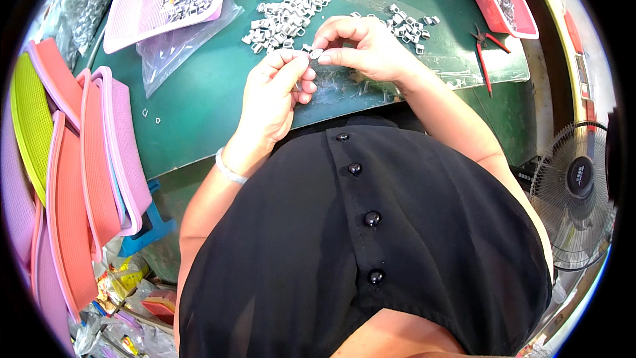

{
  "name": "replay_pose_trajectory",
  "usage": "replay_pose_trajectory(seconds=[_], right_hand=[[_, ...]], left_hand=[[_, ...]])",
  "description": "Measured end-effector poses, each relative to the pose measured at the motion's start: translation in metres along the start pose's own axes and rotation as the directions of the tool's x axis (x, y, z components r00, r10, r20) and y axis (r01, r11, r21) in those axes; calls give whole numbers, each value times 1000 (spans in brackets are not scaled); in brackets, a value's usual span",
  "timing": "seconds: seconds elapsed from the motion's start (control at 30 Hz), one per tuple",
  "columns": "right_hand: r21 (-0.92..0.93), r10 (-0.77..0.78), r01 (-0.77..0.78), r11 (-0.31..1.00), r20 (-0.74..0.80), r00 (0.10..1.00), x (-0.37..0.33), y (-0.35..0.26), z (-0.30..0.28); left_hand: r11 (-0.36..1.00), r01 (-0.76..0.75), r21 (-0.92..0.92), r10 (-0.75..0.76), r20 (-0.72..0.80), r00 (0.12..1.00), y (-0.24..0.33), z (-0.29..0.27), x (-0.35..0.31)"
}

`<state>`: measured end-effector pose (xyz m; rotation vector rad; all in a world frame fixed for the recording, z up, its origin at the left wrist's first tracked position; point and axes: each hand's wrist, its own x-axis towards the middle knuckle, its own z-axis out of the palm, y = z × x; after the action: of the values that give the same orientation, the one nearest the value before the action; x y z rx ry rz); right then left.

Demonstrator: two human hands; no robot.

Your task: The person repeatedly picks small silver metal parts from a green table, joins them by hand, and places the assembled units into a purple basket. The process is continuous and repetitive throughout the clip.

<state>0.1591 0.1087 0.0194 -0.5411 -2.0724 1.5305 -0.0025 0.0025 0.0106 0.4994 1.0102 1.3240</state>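
My left hand [273, 89] and my right hand [371, 46] meet over the near part of the green table, both with fingers pinched. Between the right thumb and forefinger is a small silver metal piece [316, 54]. The left fingertips close on another small silver piece [306, 48], touching or almost touching the first; its exact shape is too small to tell. Just beyond the hands lies a heap of small square silver metal loops [288, 16]. A smaller group of loops [409, 28] lies beside the right hand, partly hidden by it.
A purple basket [114, 26] with metal pieces stands far left, overlapping a clear plastic bag [162, 59]. Far right are a pink basket [527, 25] of pieces and red-handled pliers [487, 59]. Stacked colored baskets [73, 212] fill the left; a fan [573, 192] stands right.
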Motion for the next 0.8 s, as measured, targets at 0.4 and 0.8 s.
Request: replay_pose_trajectory(seconds=[0.4,0.8], right_hand=[[171,12,-2,985,-58,998,-10,1,2],[133,-202,199,971,9,979,-14,3,-8]], left_hand=[[994,-67,85,65,21,998,4,9,-7],[963,-133,234,98,155,983,8,15,-16]])
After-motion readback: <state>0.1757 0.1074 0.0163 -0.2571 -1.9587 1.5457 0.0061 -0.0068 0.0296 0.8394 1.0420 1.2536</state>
